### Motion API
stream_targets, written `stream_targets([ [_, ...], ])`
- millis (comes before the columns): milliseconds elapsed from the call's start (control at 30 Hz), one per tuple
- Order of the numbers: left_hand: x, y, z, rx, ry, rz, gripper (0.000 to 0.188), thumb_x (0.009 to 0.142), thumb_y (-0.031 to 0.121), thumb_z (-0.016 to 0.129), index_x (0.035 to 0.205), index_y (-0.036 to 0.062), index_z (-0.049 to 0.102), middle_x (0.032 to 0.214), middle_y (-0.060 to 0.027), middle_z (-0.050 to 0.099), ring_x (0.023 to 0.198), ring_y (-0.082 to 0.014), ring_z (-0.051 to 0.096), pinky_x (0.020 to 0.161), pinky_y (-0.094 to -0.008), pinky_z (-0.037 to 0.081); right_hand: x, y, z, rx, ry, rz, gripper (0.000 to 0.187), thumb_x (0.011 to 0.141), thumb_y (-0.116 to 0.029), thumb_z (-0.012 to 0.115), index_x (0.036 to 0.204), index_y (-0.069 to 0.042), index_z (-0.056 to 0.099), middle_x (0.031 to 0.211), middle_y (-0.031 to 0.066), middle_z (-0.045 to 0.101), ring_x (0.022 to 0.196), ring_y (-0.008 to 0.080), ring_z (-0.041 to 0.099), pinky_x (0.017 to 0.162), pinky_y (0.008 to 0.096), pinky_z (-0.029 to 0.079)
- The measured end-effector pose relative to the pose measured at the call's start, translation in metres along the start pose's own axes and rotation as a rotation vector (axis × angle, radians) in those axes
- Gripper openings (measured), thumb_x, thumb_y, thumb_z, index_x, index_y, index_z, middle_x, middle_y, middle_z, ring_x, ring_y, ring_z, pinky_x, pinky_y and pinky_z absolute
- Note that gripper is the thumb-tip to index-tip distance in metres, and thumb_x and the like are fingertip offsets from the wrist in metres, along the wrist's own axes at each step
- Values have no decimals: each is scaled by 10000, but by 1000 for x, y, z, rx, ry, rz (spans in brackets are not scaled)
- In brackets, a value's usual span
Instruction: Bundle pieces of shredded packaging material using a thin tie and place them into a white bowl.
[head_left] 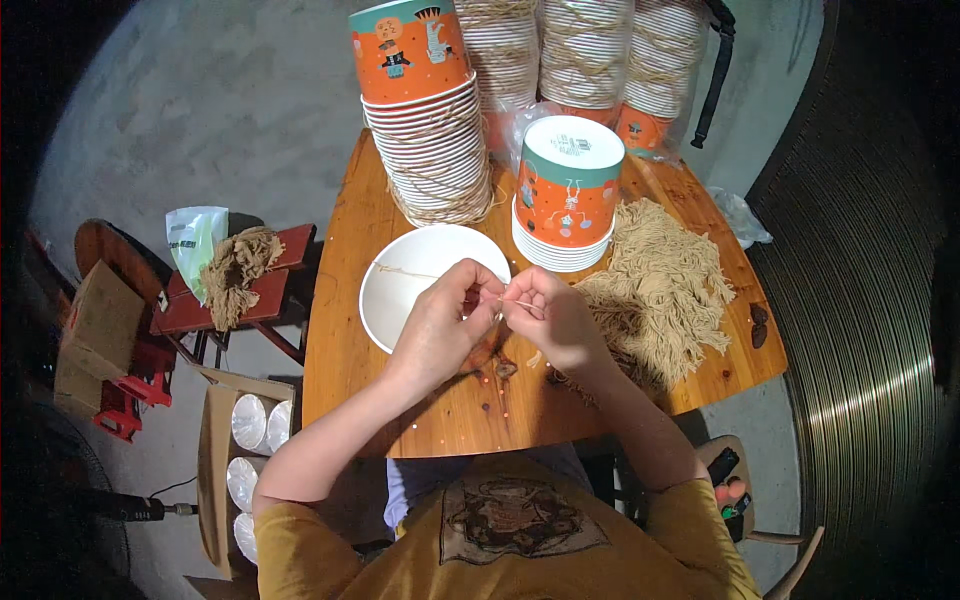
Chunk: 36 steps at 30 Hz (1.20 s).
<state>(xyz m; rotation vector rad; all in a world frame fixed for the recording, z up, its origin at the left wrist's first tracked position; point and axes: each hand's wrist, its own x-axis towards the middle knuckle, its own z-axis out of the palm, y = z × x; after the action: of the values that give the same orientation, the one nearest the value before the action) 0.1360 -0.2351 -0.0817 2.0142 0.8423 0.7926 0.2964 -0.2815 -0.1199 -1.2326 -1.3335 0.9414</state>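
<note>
My left hand [446, 318] and my right hand [552, 315] meet fingertip to fingertip over the front of the wooden table [450, 425]. Both pinch a thin tan string [405, 271], whose tail runs out left across a white paper bucket [385, 300]. The bucket's inside shows beside my left hand. Behind my right hand stands a short upside-down stack of orange and green paper buckets [568, 200]. A heap of tan strings [665, 290] lies to the right, by my right wrist.
A tall bucket stack wound with string [425, 130] stands at the back left. Bagged stacks [580, 50] line the far edge. At left are a red bench [250, 285] with more string [240, 265] and an open carton [215, 470] of white-topped cylinders.
</note>
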Motion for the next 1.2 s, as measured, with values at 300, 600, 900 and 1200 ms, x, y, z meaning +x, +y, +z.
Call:
stream_targets([
  [300,8,-13,-5,-219,-33,-70,125,855,13,574,956,27,502,787,-19,547,714,-78,508,658,-233,444,-1,-10,1,85,-25,39,94,877,-53,575,921,20,537,782,1,567,706,51,536,642,213,444],
  [600,15,-14,-12,-596,-158,-259,196,804,-50,590,956,40,506,832,-2,542,740,-74,524,696,-203,444,1,-2,0,54,0,-14,93,888,-62,577,962,-11,555,784,-34,544,679,17,483,613,178,398],
  [900,17,-16,-15,-657,-182,-295,185,820,-20,622,954,39,509,825,-12,572,737,-80,551,678,-198,454,0,-4,2,-18,52,-25,101,891,-74,590,970,-14,575,798,-30,568,702,19,503,639,176,412],
  [1200,15,-15,-14,-612,-159,-316,176,824,10,627,960,39,519,816,-6,569,746,-72,547,698,-193,449,2,2,3,-165,124,-71,150,849,-127,626,945,-17,591,763,47,596,634,101,555,595,257,441],
])
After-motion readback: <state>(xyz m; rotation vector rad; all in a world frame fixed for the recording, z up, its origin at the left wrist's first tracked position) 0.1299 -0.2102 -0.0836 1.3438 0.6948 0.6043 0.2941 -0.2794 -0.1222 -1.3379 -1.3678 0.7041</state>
